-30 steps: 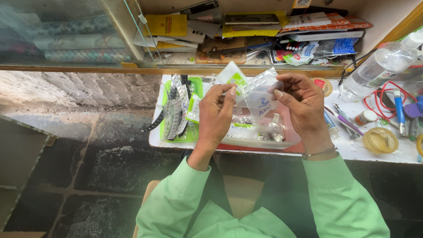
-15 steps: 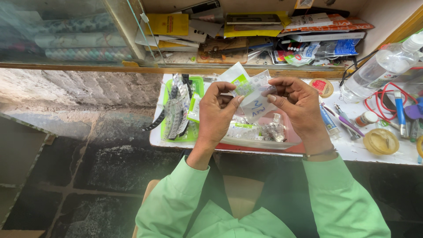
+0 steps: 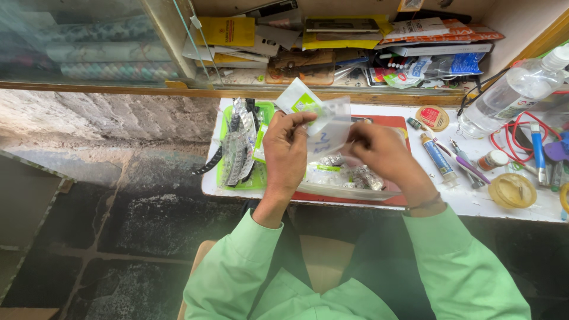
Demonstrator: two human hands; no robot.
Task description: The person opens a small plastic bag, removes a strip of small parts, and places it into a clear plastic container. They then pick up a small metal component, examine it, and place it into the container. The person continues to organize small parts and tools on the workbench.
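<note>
Head view: a person in light green sleeves stands at a white worktop (image 3: 474,201) and looks down on both hands.
Left grip: the left hand (image 3: 285,149) pinches the left edge of a small clear plastic pouch with blue marks on it (image 3: 327,135), thumb and fingertips closed on the film.
Right grip: the right hand (image 3: 379,153) clasps the pouch's right side, fingers curled over it; a dark band sits on that wrist.
Pouch position: held up between the two hands, above a shallow clear plastic tray (image 3: 349,189) and not touching it.
Behind the pouch: a white sachet with a green patch (image 3: 298,98) sticks up past the left hand's fingers; whether the hand holds it too I cannot tell.
Tray contents: silvery blister strips and small packets (image 3: 363,178) lie in it; the tray rests on a red mat (image 3: 388,123).
Left of the hands: a bright green tray (image 3: 261,178) heaped with silver foil strips (image 3: 238,145).
Right of the hands: a blue and white tube (image 3: 440,157) and a purple pen (image 3: 468,169) lie side by side, a round yellow lid (image 3: 511,189) near the front edge, and a clear plastic bottle (image 3: 510,92) on its side.
Back: a shelf (image 3: 332,92) crammed with papers, packets and a yellow book (image 3: 228,31).
</note>
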